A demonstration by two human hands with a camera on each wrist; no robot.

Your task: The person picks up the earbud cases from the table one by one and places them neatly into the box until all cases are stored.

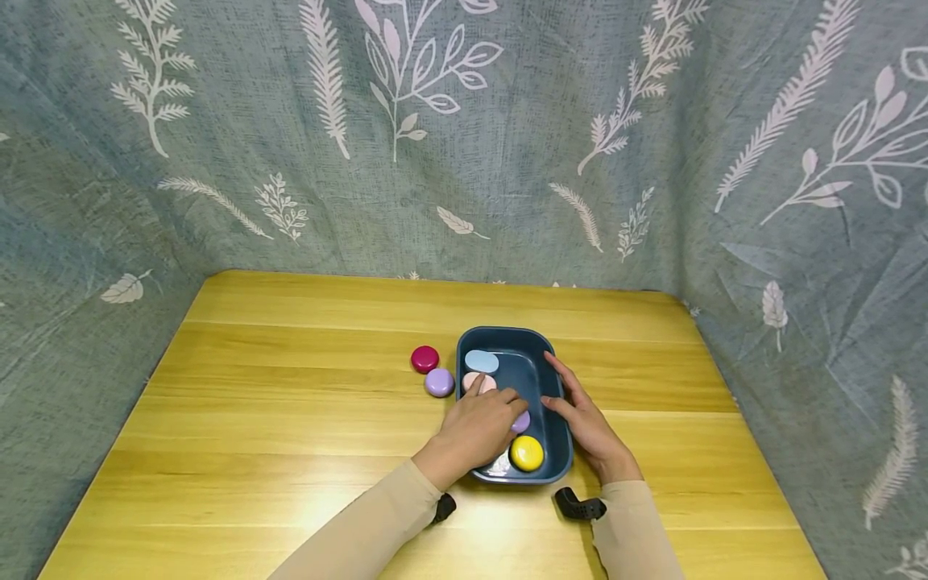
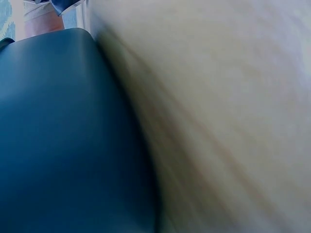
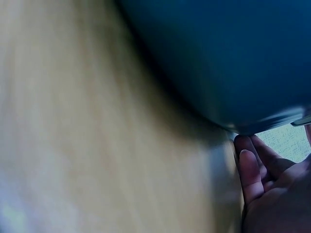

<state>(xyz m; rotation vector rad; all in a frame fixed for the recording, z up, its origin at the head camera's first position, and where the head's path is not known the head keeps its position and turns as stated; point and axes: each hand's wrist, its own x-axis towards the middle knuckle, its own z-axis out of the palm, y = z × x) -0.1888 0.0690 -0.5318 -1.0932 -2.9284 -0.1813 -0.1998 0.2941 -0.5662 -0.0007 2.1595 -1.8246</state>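
Observation:
A dark blue rectangular tray (image 1: 517, 482) stands on the table. My left hand (image 1: 478, 423) reaches into it over the left wall, with a light purple round piece (image 1: 520, 421) between its fingertips. One finger of that hand lies over a pale pink round piece (image 1: 478, 382). Inside the tray are also a light blue oval piece (image 1: 482, 362) and a glossy yellow round piece (image 1: 527, 453). My right hand (image 1: 593, 431) grips the tray's right wall, thumb over the rim; its fingers (image 3: 250, 172) show against the outside in the right wrist view. My left hand covers the tray's lower left part.
Just left of the tray, a dark red round piece (image 1: 424, 359) and another purple round piece (image 1: 439, 383) lie on the wooden table (image 1: 290, 419). Black wrist devices (image 1: 580, 505) sit at both cuffs. A leaf-patterned cloth (image 1: 464, 193) hangs behind and at the sides.

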